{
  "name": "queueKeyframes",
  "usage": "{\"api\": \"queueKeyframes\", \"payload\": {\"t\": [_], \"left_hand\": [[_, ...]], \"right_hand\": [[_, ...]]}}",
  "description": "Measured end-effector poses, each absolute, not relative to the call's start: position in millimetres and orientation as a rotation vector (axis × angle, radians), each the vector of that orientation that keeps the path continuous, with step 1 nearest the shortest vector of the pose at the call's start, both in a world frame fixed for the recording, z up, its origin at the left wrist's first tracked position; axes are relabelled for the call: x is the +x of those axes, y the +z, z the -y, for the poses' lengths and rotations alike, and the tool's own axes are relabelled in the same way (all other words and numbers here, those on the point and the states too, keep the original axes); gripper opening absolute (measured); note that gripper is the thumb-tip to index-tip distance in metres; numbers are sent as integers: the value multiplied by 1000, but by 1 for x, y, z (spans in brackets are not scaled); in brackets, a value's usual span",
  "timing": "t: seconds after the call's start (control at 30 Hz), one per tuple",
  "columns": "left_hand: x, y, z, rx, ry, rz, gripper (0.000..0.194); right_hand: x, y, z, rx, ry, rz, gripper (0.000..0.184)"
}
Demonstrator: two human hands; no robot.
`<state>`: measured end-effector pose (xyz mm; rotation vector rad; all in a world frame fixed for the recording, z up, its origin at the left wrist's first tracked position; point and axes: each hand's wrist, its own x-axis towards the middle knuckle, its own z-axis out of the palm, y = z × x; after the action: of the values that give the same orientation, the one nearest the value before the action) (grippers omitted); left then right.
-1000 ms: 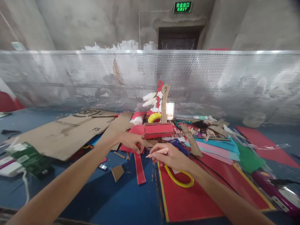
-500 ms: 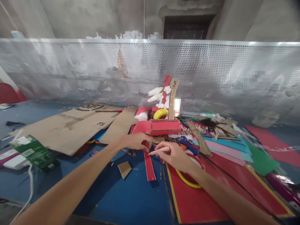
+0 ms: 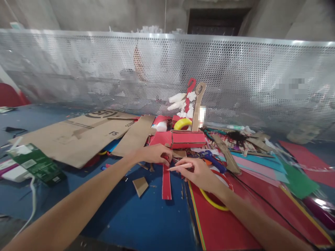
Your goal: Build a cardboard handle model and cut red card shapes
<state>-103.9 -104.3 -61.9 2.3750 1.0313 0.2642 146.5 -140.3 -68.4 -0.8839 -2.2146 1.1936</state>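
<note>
My left hand grips the top end of a narrow red cardboard strip, its fingers curled over it. The strip hangs toward me above the blue table. In my right hand is a slim, pale pink pen, its pointed end aimed left and at or very near the strip's right edge. Whether it touches cannot be made out. Just beyond both hands lies a red cardboard box shape with dark edges. A small brown cardboard piece rests left of the strip.
Large brown cardboard spreads at the left, near a green box. To the right are a blue glue gun, a yellow ring, red sheets and coloured paper. Behind stands a perforated metal screen.
The view has tipped slightly downward and shifted left, so things sit higher and a bit further right. The red strip has swung a little and hangs straighter. Both hands keep their hold.
</note>
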Motion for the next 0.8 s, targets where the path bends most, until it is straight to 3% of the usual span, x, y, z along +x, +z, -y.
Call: {"api": "queueKeyframes", "payload": {"t": [0.47,0.8], "left_hand": [[-108,-64,102,2448,283,-1023,5],[-108,-65,103,2597,295,-1100,16]], "right_hand": [[161,-70,142,-883,1359,2149,11],[159,-65,155,-867,1339,2267,3]]}}
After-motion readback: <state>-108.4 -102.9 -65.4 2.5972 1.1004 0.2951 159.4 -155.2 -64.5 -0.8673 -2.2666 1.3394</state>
